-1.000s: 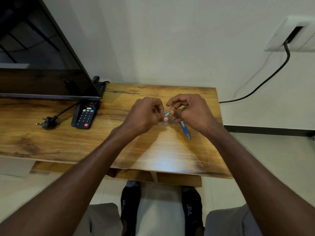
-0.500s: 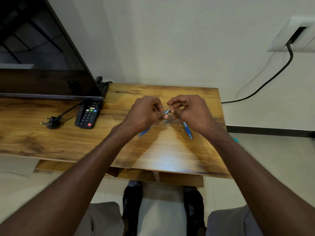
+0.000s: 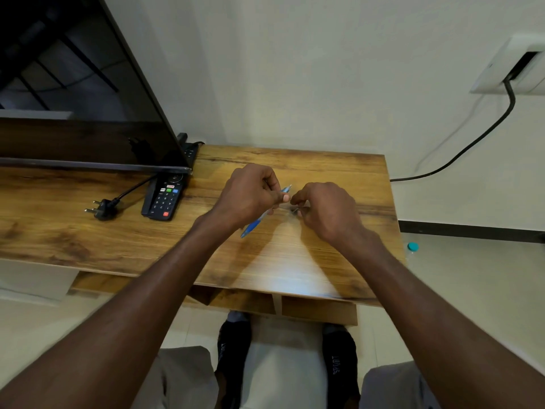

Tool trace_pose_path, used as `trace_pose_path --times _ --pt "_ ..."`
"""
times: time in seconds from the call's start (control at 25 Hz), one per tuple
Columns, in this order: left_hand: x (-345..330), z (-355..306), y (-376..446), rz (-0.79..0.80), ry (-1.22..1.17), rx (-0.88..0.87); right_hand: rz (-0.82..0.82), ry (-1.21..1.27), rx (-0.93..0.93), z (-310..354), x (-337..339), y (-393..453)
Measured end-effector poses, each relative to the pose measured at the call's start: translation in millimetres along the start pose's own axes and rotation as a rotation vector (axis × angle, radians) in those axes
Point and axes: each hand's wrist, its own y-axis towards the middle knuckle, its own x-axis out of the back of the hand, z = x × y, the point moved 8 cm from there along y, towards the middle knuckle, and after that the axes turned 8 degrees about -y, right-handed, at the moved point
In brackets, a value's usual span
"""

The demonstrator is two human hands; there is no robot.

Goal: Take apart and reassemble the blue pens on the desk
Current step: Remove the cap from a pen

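Note:
Over the middle of the wooden desk (image 3: 295, 261), my left hand (image 3: 250, 193) grips a blue pen (image 3: 253, 227). The pen slants: its metal tip points up and right past my thumb, and its blue end sticks out below my hand toward the desk. My right hand (image 3: 324, 211) is just to the right of it, low on the desk top. Its fingers are curled and pinch a small dark pen part (image 3: 294, 210) that is too small to make out. No second pen shows; my right hand may cover it.
A TV screen (image 3: 73, 98) stands at the back left, with a black remote (image 3: 165, 199) and a loose plug (image 3: 101, 209) in front of it. A power strip (image 3: 188, 146) lies behind the screen. The desk's right edge is near my right wrist. A teal cap (image 3: 413, 246) lies on the floor.
My hands have drawn apart. The left hand now holds the pen alone, its blue end showing below. The right hand has dropped to the desk, and the pen below it is out of sight.

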Motion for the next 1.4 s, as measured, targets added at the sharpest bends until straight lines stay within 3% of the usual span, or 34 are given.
trace_pose_path --times 0.44,0.72,1.0,1.4 --pt "-0.9 2.1 1.5 0.018 -0.007 0.011 0.039 0.069 -0.037 -1.6 -10.6 -2.0" --pt "0.5 6.4 3.7 0.012 -0.002 0.034 -0.086 0.602 -0.288 -38.9 12.5 2.4" --pt "-6.8 2.9 3.9 0.042 -0.024 -0.022 -0.093 0.584 -0.165 -37.2 18.9 5.1" --pt "-8.0 3.1 2.9 0.060 -0.030 -0.027 -0.086 0.672 -0.199 -33.5 15.7 4.3"
